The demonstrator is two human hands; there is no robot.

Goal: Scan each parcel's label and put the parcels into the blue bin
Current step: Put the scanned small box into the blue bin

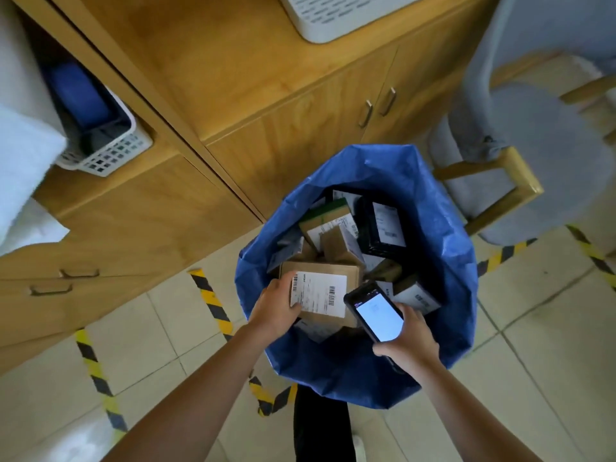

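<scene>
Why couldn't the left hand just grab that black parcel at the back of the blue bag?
Probably not right now: the left hand is full, holding a brown box over the blue bag. The black parcel itself lies uncovered on top.

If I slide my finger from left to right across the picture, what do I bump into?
White basket → left hand → cardboard parcel → phone scanner → right hand → blue bin wall → grey chair.

Brown parcel (328, 295), white label up, over blue bin (443, 261) w/ other parcels.
</scene>
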